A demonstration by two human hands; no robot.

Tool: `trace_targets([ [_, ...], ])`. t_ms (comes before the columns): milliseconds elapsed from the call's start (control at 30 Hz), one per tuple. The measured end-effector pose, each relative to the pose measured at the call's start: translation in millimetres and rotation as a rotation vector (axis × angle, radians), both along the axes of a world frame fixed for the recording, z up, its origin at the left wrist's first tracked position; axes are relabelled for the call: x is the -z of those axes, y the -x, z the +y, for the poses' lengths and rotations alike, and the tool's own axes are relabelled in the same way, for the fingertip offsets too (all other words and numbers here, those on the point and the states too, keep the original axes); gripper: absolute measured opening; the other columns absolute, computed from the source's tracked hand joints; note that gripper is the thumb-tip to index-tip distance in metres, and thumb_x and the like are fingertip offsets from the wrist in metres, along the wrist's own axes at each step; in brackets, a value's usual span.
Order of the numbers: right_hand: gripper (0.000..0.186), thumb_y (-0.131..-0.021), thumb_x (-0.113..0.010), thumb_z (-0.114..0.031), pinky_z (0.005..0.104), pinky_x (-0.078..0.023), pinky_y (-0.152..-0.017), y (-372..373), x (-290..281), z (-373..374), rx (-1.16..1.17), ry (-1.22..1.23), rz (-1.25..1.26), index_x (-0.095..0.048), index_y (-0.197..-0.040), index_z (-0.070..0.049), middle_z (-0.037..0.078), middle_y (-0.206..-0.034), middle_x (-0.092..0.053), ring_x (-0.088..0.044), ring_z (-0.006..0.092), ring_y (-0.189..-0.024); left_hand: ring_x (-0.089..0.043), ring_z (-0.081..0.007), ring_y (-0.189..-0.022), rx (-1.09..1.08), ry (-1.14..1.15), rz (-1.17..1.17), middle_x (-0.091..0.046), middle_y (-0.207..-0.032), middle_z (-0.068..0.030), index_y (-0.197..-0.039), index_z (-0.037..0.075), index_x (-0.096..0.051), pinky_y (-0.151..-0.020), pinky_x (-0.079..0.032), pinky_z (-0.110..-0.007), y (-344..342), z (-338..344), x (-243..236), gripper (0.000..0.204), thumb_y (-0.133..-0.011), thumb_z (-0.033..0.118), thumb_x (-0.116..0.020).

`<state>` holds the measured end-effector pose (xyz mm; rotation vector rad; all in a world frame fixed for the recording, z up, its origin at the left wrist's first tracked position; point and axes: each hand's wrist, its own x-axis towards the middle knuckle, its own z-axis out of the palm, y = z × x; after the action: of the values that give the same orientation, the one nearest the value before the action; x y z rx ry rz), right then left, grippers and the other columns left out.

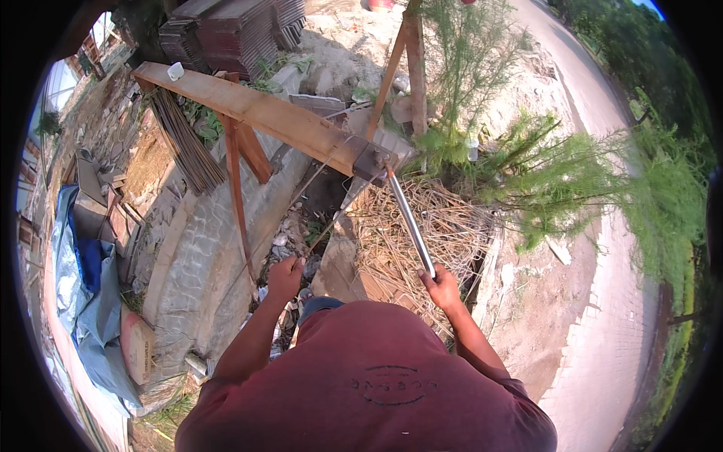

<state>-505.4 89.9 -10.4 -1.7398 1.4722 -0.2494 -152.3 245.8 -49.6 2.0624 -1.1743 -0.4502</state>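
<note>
My right hand (443, 288) is closed around the lower end of a silver metal pipe (407, 215). The pipe's upper end meets a dark metal block (369, 160) at the near end of a long wooden beam (256, 109). To the left, my left hand (286, 277) is closed in front of my body. Its fingers pinch the near end of a thin metal rod (324, 232), which slants up toward the block. Below the pipe lies a heap of thin, brownish bent rods (422, 233).
Wooden legs (232, 166) prop the beam, and a white cup (175, 71) stands on it. Long rods (181, 139) lean beneath its far end. Stacked tiles (237, 38) are behind. Blue tarp (94, 309) lies left; feathery branches (542, 166) and a paved path (602, 361) are right.
</note>
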Motion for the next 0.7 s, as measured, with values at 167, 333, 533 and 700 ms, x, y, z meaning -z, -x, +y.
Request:
trace_targets([
  [167, 0.028, -0.081, -0.072, -0.014, 0.0263, -0.035, -0.053, 24.0, -16.7, -2.0, 0.002, 0.138, -0.341, -0.047, -0.07, -0.007, -0.003, -0.061, -0.042, -0.038, 0.0071, -0.059, -0.035, -0.0273, -0.05, 0.014, 0.21, 0.005, -0.041, -0.056, -0.0145, -0.07, 0.002, -0.046, -0.049, -0.035, -0.038, 12.0, -3.5, -26.8, 0.039, -0.093, 0.033, -0.055],
  [333, 0.03, -0.08, -0.07, -0.013, 0.0318, -0.039, -0.048, 29.6, -60.8, -49.8, -0.003, 0.514, -0.322, -0.044, -0.069, -0.005, 0.006, -0.053, -0.046, -0.042, 0.0169, -0.047, -0.036, -0.0096, -0.058, 0.07, 0.335, 0.046, -0.039, -0.057, -0.0057, -0.072, 0.0, -0.048, -0.051, -0.034, -0.03, 24.1, -37.5, -68.0, 0.042, -0.095, 0.034, -0.054],
  [533, 0.023, -0.083, -0.066, -0.008, 0.0302, -0.038, -0.049, 40.9, -76.9, -93.4, -0.003, 0.94, -0.303, -0.046, -0.073, -0.004, 0.008, -0.056, -0.048, -0.044, 0.019, -0.048, -0.035, -0.0081, -0.058, 0.0, 0.365, 0.069, -0.042, -0.059, 0.0003, -0.074, 0.001, -0.051, -0.052, -0.032, -0.028, 48.8, -51.7, -131.7, 0.042, -0.097, 0.036, -0.051],
  [700, 0.017, -0.091, -0.06, -0.012, 0.0232, -0.038, -0.053, 14.4, -62.6, -68.7, 0.063, 0.516, -0.687, -0.051, -0.08, -0.003, 0.0, -0.065, -0.052, -0.048, 0.0076, -0.059, -0.033, -0.0062, -0.053, 0.091, 0.608, 0.589, -0.042, -0.063, 0.0023, -0.076, 0.005, -0.051, -0.048, -0.026, -0.024, 70.9, -73.7, -145.9, 0.04, -0.097, 0.038, -0.049],
])
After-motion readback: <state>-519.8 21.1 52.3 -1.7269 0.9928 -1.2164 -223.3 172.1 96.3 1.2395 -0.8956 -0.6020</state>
